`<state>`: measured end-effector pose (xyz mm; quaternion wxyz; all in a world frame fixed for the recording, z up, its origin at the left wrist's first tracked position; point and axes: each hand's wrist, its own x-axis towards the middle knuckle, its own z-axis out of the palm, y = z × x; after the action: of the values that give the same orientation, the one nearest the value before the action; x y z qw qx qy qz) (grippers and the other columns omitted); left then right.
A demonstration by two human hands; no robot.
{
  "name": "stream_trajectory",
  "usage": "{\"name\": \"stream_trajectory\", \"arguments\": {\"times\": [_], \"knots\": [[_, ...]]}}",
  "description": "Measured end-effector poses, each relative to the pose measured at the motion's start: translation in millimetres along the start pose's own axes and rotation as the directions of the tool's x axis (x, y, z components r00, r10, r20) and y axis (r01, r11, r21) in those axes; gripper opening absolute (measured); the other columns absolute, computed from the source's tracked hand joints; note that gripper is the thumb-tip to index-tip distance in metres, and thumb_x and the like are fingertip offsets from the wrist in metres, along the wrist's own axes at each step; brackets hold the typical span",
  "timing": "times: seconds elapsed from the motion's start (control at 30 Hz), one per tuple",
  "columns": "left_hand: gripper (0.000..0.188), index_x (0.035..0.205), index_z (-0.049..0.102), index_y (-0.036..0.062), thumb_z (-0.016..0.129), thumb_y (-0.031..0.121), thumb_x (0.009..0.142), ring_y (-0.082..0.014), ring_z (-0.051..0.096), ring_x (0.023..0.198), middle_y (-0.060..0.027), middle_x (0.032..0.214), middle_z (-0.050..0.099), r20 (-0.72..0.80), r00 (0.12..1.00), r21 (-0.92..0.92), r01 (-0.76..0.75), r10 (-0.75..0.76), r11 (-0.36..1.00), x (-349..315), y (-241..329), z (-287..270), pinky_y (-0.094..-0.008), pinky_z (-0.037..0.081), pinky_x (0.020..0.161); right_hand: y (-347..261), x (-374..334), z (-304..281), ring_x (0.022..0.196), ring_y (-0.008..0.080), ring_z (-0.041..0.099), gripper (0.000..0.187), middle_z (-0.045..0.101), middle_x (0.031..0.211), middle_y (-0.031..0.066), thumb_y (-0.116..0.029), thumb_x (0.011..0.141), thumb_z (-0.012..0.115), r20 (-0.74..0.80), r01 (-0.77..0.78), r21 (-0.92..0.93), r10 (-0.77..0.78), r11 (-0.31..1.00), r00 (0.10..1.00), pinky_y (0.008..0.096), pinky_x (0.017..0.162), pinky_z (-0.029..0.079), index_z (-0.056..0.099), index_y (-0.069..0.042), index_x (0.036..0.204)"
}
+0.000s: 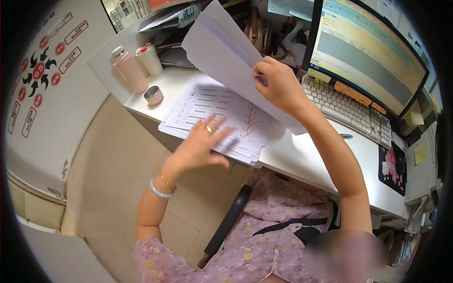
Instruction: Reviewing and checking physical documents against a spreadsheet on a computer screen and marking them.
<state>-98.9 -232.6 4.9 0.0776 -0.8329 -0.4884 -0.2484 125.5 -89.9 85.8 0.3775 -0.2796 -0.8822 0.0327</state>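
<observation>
Several white paper sheets (222, 45) are lifted at a slant, their right edge pinched by my right hand (281, 87). Beneath them lies a stack of printed forms (207, 101) with red pen marks on the top page, reaching over the desk's front edge. Over the front part of that stack is my left hand (200, 144), its fingers spread and slightly blurred, with nothing in them. Whether its fingertips touch the top page I cannot tell.
A pink bottle (128, 70), a cream cup (149, 59) and a small round lid (153, 95) stand at the left. On the right are a keyboard (349, 108), a monitor (370, 52), a pen (346, 136) and a mouse pad (391, 165). A chair armrest (229, 219) is below the desk.
</observation>
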Motion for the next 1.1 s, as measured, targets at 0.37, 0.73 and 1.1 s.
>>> {"name": "stream_trajectory", "arguments": {"times": [0.37, 0.73, 1.1], "knots": [[0.062, 0.136, 0.053, 0.0247, 0.067, 0.012, 0.077, -0.0304, 0.048, 0.129, -0.0071, 0.136, 0.055, 0.184, 0.982, 0.096, 0.015, -0.033, 0.995, -10.1, -16.0, 16.2, -0.0512, 0.039, 0.106, -20.5, -46.7, -116.3, 0.084, 0.032, 0.066, 0.021, 0.065, 0.096, 0.0123, 0.001, 0.084, 0.063, -0.242, 0.151, -0.09, -0.168, 0.984, 0.956, 0.0359, 0.073, 0.053, 0.062, -0.004, 0.104], [0.061, 0.14, 0.048, 0.0055, 0.069, 0.028, 0.087, -0.0356, 0.047, 0.129, -0.0179, 0.144, 0.047, 0.169, 0.961, -0.572, 0.277, -0.22, 0.772, -1.7, -1.4, 7.1, -0.0468, 0.038, 0.107, -38.5, -162.6, -184.4, 0.087, 0.0296, 0.071, 0.041, 0.07, 0.105, 0.0177, 0.009, 0.079, 0.069, -0.244, 0.158, -0.382, -0.265, 0.91, 0.933, 0.0353, 0.07, 0.058, 0.06, 0.002, 0.118], [0.048, 0.133, 0.049, -0.0019, 0.063, 0.022, 0.094, -0.0197, 0.06, 0.109, -0.0101, 0.121, 0.061, 0.702, 0.694, -0.712, 0.694, -0.161, -0.107, 33.0, 114.5, 43.0, -0.0349, 0.048, 0.097, -59.4, -304.5, -130.4, 0.097, 0.0224, 0.064, 0.034, 0.061, 0.096, 0.007, -0.011, 0.073, 0.064, 0.223, 0.093, -0.241, -0.039, 0.966, 0.974, 0.0296, 0.075, 0.054, 0.065, -0.006, 0.107]]}}
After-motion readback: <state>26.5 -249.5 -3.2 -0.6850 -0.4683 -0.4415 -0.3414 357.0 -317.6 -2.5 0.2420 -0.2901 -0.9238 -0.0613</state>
